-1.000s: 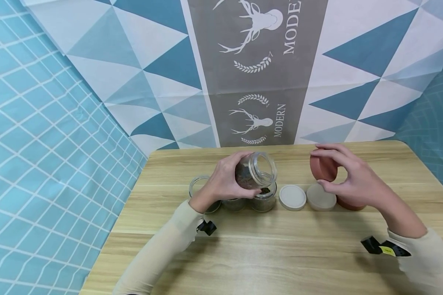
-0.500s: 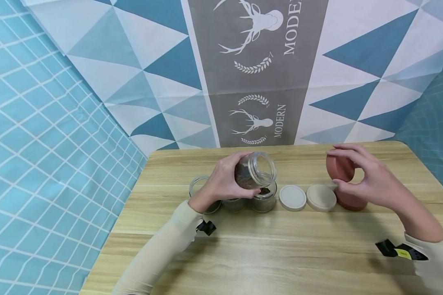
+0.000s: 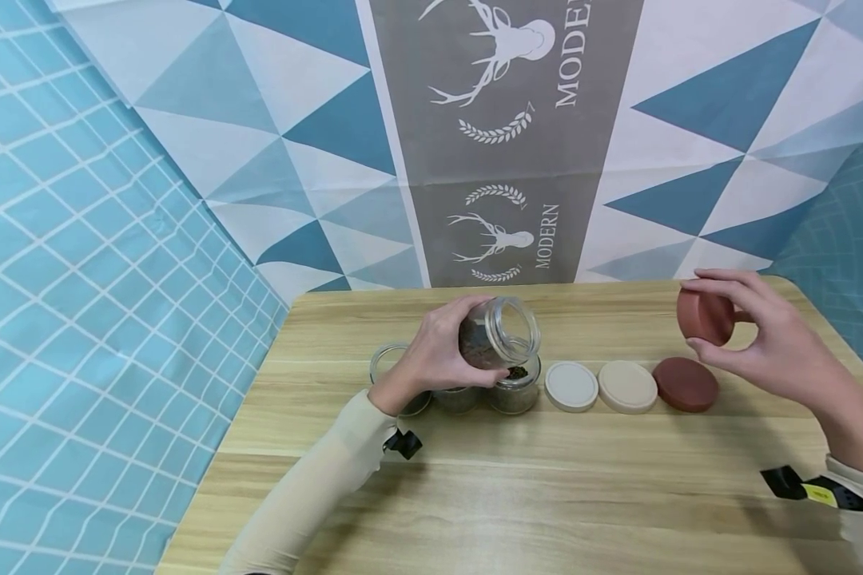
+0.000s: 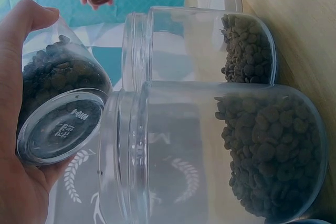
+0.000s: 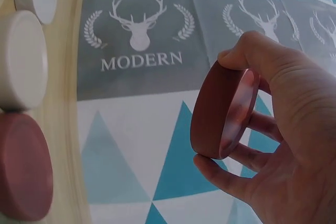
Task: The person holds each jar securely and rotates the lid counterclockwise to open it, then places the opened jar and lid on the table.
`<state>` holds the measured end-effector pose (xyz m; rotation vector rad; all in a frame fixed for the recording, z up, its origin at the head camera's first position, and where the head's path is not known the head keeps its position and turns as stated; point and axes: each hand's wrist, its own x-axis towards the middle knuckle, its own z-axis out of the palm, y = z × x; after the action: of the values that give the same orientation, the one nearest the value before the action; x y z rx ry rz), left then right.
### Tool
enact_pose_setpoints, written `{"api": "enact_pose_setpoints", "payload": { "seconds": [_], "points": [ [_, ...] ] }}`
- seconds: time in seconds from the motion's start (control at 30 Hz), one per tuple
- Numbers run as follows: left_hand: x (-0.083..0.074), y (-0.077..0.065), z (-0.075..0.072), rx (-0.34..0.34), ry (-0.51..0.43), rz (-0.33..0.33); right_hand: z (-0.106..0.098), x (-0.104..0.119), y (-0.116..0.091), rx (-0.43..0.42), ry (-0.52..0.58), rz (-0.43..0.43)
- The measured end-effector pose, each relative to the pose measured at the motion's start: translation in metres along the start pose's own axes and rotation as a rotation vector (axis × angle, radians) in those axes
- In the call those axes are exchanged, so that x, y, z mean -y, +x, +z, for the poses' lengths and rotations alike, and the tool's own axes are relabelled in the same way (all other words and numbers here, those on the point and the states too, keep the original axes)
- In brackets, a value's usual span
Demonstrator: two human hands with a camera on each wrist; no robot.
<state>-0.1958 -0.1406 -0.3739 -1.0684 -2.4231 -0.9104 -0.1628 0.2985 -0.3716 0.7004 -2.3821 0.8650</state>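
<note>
My left hand (image 3: pixel 439 343) grips a clear glass jar (image 3: pixel 478 339) of dark pellet-like bits, tilted with its open mouth to the right. The jar's base faces the left wrist view. Just below it stands an uncapped glass jar (image 3: pixel 514 395), dark bits inside, its rim partly covered by the held jar. Two more jars stand to its left, partly hidden by my left hand and forearm; one glass jar (image 4: pixel 273 150) shows dark bits heaped at its bottom. Over the table's right side, my right hand (image 3: pixel 773 343) holds a reddish-brown round lid (image 5: pixel 212 114) by its edge, thumb and fingers spread around it.
Right of the jars, three lids lie in a row: a white lid (image 3: pixel 571 386), a cream lid (image 3: pixel 627 387) and a reddish-brown lid (image 3: pixel 686 385). The wooden table (image 3: pixel 518 495) ends at a patterned backdrop (image 3: pixel 503 160). A blue gridded sheet (image 3: pixel 101 303) hangs on the left.
My right hand has moved right with the reddish-brown lid, away from above the cream lid and past the row's end. The left hand and tilted jar have stayed in place.
</note>
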Motion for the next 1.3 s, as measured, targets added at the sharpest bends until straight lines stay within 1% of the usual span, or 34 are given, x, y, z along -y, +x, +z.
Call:
{"api": "enact_pose_setpoints", "payload": {
  "seconds": [0.17, 0.33, 0.5, 0.73, 0.97, 1.1, 1.3],
  "points": [
    [0.0, 0.001, 0.0, -0.004, 0.004, 0.01, -0.006, -0.005, -0.002, -0.016, -0.044, 0.009],
    [0.001, 0.002, 0.002, -0.002, 0.001, 0.011, -0.011, -0.009, -0.002, 0.017, -0.098, 0.02],
    [0.002, 0.002, 0.002, -0.011, -0.001, 0.024, -0.019, -0.013, 0.0, 0.092, -0.174, 0.033],
    [0.0, 0.003, 0.001, -0.019, -0.019, 0.015, -0.033, -0.02, 0.001, 0.24, -0.257, 0.057],
    [-0.001, 0.003, 0.001, -0.005, -0.021, 0.005, -0.041, -0.027, 0.004, 0.306, -0.324, 0.059],
    [-0.001, 0.003, 0.001, -0.003, -0.023, 0.005, -0.044, -0.032, 0.004, 0.36, -0.36, 0.053],
    [0.0, 0.001, 0.002, -0.006, -0.016, 0.01, -0.044, -0.04, 0.001, 0.438, -0.387, 0.085]
  ]
}}
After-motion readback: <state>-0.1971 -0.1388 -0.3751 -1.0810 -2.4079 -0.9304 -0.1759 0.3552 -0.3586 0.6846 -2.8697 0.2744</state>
